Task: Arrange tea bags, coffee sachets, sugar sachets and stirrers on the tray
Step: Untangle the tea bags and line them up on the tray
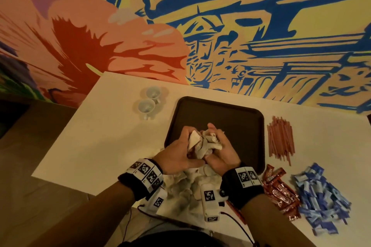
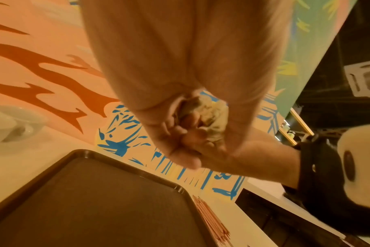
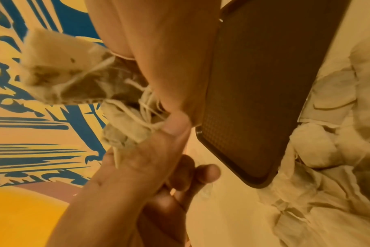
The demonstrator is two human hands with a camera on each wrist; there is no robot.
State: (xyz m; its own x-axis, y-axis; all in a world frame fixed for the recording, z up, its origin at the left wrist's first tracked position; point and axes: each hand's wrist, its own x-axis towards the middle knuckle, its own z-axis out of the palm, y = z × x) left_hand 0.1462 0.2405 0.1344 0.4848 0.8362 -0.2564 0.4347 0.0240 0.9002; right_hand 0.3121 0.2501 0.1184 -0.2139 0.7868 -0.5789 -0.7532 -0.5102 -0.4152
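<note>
From the head view, the left hand and right hand cup a bunch of tea bags between curled fingers above the near edge of the dark tray; stirrers, coffee sachets and sugar sachets lie on the worktop to its right. The left wrist view shows fingers curled round the bags over the tray's bare floor. The right wrist view shows strings tangled among the held bags, with more tea bags heaped beside the tray

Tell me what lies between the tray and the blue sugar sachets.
In the head view, the red coffee sachets lie between the tray and the blue sugar sachets, near the front corner.
</note>
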